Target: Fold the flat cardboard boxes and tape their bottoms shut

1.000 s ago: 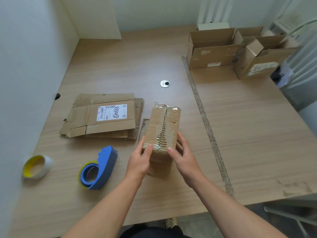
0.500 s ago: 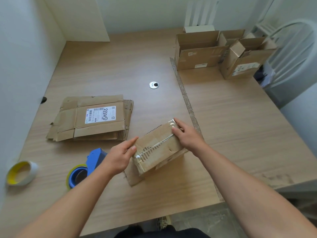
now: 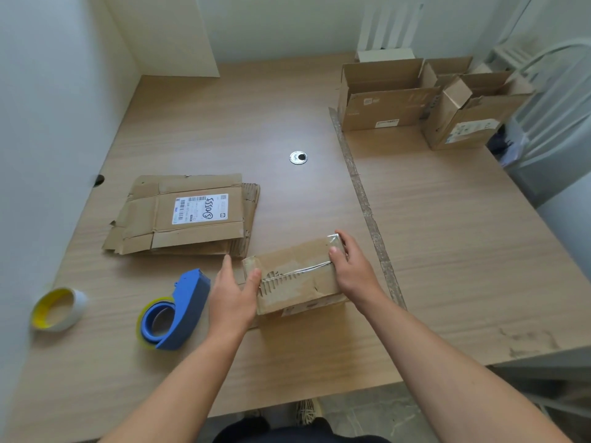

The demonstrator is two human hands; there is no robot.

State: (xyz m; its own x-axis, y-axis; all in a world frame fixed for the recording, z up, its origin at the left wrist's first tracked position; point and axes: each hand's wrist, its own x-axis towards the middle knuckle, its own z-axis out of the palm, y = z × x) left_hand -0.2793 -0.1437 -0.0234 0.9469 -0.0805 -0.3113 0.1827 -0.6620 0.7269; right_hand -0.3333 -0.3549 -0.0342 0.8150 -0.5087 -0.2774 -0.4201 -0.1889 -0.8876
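A small folded cardboard box [image 3: 295,276] stands on the wooden table [image 3: 224,129] with its taped bottom facing up. My left hand [image 3: 232,295] holds its left end, thumb on the top face. My right hand [image 3: 351,270] grips its right end, thumb pressing the clear tape near the top edge. A stack of flat cardboard boxes [image 3: 185,215] with a white shipping label lies to the left behind. A blue tape dispenser [image 3: 174,310] lies just left of my left hand.
A yellow-cored tape roll [image 3: 59,308] sits near the left wall. Two open assembled boxes, one larger [image 3: 383,94] and one smaller [image 3: 470,113], stand at the back right. A metal grommet [image 3: 298,157] and a strip of worn tape [image 3: 364,206] mark the table. A white chair [image 3: 556,100] is at right.
The box was turned from lengthwise to crosswise between my hands. My left hand went to its left end, my right hand to its right end.
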